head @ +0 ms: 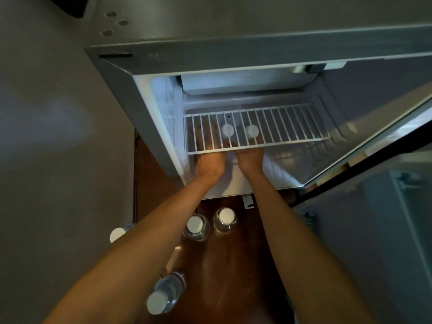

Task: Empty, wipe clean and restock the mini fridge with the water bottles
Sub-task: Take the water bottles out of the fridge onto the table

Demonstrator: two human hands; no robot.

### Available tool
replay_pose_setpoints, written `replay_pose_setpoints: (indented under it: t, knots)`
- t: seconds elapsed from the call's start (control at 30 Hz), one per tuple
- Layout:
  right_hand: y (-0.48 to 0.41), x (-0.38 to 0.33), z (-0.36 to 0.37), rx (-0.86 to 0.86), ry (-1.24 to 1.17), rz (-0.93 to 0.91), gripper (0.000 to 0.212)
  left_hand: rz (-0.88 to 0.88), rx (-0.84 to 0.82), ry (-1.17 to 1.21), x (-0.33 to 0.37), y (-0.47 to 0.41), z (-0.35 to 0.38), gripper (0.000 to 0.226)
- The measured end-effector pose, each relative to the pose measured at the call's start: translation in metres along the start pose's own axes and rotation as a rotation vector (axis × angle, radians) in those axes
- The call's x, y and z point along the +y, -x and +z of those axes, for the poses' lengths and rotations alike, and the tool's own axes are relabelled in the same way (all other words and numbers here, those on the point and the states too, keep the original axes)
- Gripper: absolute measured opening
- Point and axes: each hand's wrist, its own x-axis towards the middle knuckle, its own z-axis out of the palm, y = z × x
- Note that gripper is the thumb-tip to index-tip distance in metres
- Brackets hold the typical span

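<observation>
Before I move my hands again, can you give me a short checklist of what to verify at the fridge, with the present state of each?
1. Fridge door open wide: ok.
2. Wire shelf seated level: ok.
3. Two bottles under the shelf, white caps visible, standing upright: ok.
4. Left hand and right hand grip: cannot tell, fingers hidden under the shelf.
5. All bottles inside: not ok, floor bottles remain outside.
6. Interior wiped clean: cannot tell.

Both arms bare from forearm down to each hand, no sleeves in view. Left hand [210,163] & right hand [249,157]: no gloves, no watch or band at the wrists. Fingers partly hidden, rings can't tell.
</observation>
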Motion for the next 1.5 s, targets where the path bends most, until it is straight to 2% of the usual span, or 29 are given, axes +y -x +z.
replay_pose_setpoints:
  t: [0.07,0.1,0.17,0.2,0.33,0.43,0.57,0.8,1.1,1.37,1.5]
  knots:
    - [0.014,0.006,-0.004,0.087,-0.056,-0.019,0.020,0.039,-0.033,-0.014,0.003,0.006,-0.007,0.032]
    - [0.018,0.010,-0.005,0.100,-0.095,-0.038,0.022,0.072,-0.051,-0.017,0.004,0.008,-0.009,0.037]
    - [0.030,0.013,-0.011,0.116,-0.165,-0.029,0.047,0.149,-0.061,-0.039,0.003,0.009,-0.010,0.048]
    - [0.036,0.014,-0.015,0.137,-0.165,-0.045,0.051,0.197,-0.069,-0.110,0.002,0.011,-0.009,0.049]
    - [0.064,0.014,-0.040,0.198,-0.174,-0.084,0.061,0.403,-0.075,-0.525,0.003,0.024,-0.004,0.038]
    - [0.083,0.017,-0.059,0.226,-0.151,-0.104,0.065,0.491,-0.094,-0.626,0.003,0.038,-0.001,0.036]
    - [0.112,0.022,-0.082,0.283,-0.037,-0.156,0.062,0.579,-0.107,-0.596,0.018,0.059,0.004,0.033]
    - [0.184,0.036,-0.116,0.407,0.050,-0.161,0.060,0.690,-0.062,-0.171,0.034,0.099,0.008,0.026]
    - [0.254,0.073,-0.144,0.384,0.138,-0.172,0.072,0.677,0.019,-0.091,0.012,0.178,-0.012,0.029]
    - [0.298,0.079,-0.135,0.135,0.170,-0.175,0.073,0.563,0.007,-0.208,-0.042,0.235,-0.035,0.040]
    - [0.304,0.085,-0.121,0.026,0.247,-0.168,0.074,0.471,0.017,-0.220,-0.071,0.254,-0.046,0.037]
